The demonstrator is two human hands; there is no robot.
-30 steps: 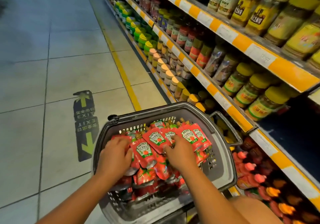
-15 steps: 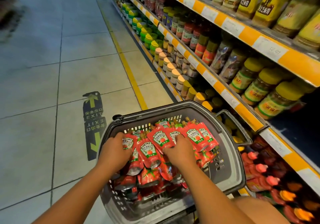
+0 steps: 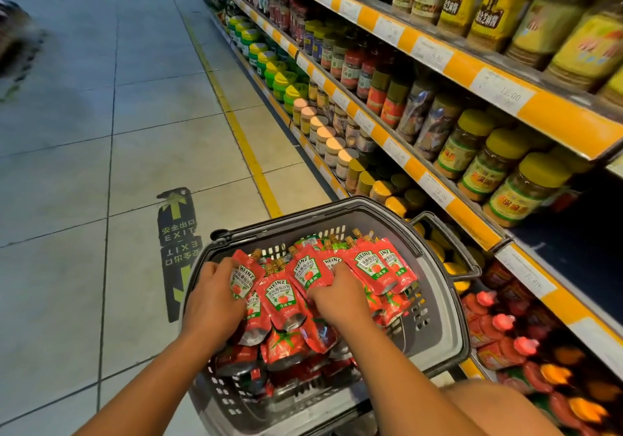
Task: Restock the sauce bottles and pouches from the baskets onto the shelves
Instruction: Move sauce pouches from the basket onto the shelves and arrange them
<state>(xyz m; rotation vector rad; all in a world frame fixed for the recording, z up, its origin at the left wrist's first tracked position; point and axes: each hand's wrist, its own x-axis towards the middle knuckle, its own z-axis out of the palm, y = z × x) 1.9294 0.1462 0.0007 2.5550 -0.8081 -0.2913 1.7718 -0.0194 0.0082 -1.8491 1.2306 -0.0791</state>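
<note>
Left hand (image 3: pixel 215 304) grips a red pouch (image 3: pixel 243 278) at nine o'clock in the grey basket (image 3: pixel 441 321), right hand (image 3: pixel 338 295) clutches fanned pouches (image 3: pixel 371 268) at its centre, and stocked shelves (image 3: pixel 418 169) run toward two o'clock.

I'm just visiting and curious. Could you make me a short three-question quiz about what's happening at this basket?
1. True or false: both hands are in the basket.
2. What colour are the pouches? A green, B red, C blue.
3. Fill in: the floor sticker reads ____.

Key: 1 true, the left hand and right hand each grip pouches; 2 B; 3 EXIT.
</note>
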